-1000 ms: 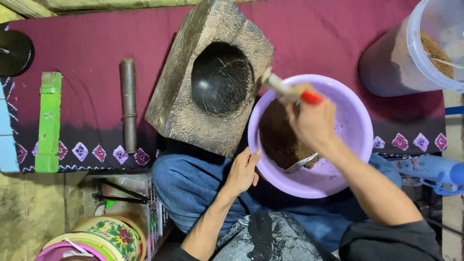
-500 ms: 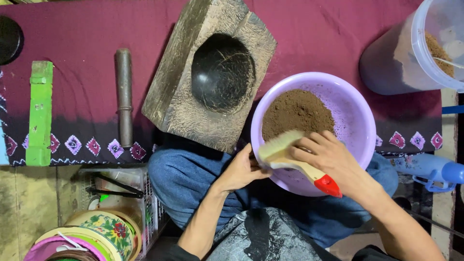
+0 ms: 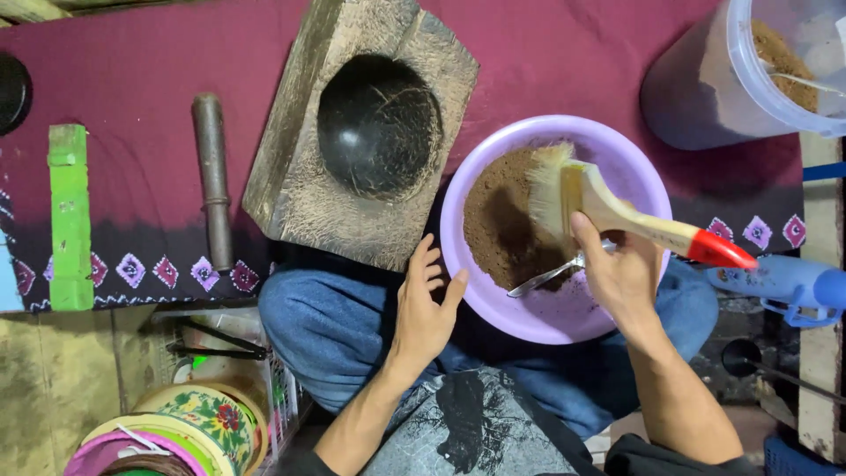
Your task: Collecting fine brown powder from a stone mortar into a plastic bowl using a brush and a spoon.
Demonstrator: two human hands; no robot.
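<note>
Head view is showing the right hand [image 3: 622, 275] gripping a brush [image 3: 617, 207] by its wooden handle, bristles lying over brown powder [image 3: 502, 220] in a purple bowl [image 3: 564, 308] on the lap. A metal spoon [image 3: 551, 276] is resting in the bowl, just under that hand. The left hand [image 3: 425, 304] is lying with fingers spread, thumb touching the bowl's left rim. Just left of the bowl, a wooden block [image 3: 300, 189] is cradling a dark coconut shell [image 3: 379, 123]. Farther left, a metal rod [image 3: 213, 181] and a green wooden bar [image 3: 69, 216] are lying on a maroon cloth [image 3: 546, 53] with diamond patterning along its near edge. At far right, a clear tub [image 3: 749, 84] is holding more powder. Flowered round tins [image 3: 207, 419] are sitting near left.
</note>
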